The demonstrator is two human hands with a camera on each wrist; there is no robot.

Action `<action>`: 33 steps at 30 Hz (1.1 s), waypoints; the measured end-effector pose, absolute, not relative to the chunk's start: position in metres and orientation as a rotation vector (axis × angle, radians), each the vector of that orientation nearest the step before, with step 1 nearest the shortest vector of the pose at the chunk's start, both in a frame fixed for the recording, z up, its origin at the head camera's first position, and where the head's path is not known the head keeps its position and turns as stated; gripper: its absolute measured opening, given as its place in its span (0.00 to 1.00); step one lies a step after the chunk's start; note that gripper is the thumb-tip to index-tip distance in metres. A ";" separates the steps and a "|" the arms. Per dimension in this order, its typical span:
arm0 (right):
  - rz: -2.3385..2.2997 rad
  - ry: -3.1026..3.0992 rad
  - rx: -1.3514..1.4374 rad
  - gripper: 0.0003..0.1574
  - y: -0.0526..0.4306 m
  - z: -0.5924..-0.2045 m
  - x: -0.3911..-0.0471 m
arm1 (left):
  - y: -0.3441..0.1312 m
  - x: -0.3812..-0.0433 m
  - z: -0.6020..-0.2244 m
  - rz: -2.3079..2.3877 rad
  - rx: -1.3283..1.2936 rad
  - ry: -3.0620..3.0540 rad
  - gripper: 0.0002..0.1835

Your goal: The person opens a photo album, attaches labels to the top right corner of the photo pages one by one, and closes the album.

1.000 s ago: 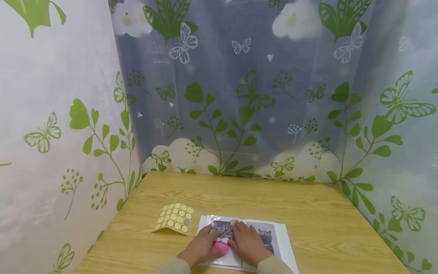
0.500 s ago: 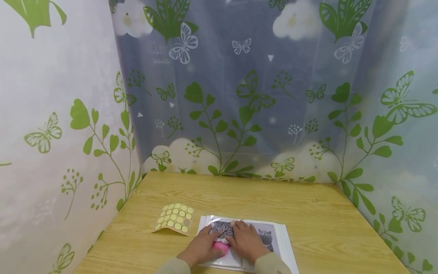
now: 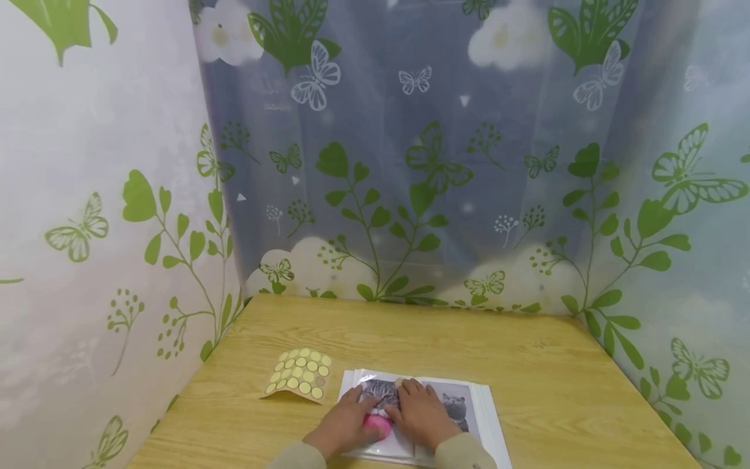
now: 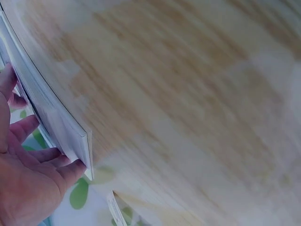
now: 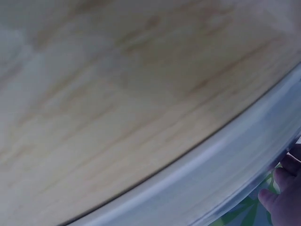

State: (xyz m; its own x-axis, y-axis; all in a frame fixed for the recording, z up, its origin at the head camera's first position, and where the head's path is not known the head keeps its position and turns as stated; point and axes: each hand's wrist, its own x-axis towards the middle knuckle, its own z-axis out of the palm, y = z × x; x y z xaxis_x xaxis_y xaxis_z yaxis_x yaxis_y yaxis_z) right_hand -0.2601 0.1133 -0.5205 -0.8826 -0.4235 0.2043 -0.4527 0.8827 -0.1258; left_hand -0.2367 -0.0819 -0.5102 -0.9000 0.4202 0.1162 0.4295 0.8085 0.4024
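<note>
An open album (image 3: 491, 417) with white pages and glossy clear sleeves lies at the table's near side. My left hand (image 3: 346, 423) rests on its left page, over a grey striped cat picture (image 3: 379, 388) with a bright pink patch (image 3: 379, 426) near the thumb. Flat near the album's middle lies my right hand (image 3: 426, 418), its fingertips by a small round tan sticker (image 3: 400, 381). It partly covers another cat picture (image 3: 454, 405) on the right page. In the left wrist view, spread fingers of the left hand (image 4: 33, 188) touch the album's page edges (image 4: 61, 122).
To the album's left, a slightly curled sheet of round yellow stickers (image 3: 300, 372) lies on the wooden table (image 3: 574, 391), with one round spot at its right side lacking yellow. Curtains (image 3: 375, 215) printed with leaves and butterflies enclose the table at back and sides.
My right thumb has shifted slightly left over the cat picture. The left hand, the album and the sticker sheet stay in place.
</note>
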 end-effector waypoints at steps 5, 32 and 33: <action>0.233 -2.823 0.680 0.38 0.111 -0.524 -0.263 | -0.082 -0.236 -0.514 -0.672 -0.697 -2.966 0.37; 0.242 -2.875 0.707 0.42 0.115 -0.522 -0.258 | -0.082 -0.238 -0.514 -0.641 -0.697 -2.965 0.38; 0.247 -2.874 0.706 0.42 0.116 -0.522 -0.258 | -0.082 -0.238 -0.515 -0.638 -0.695 -2.968 0.38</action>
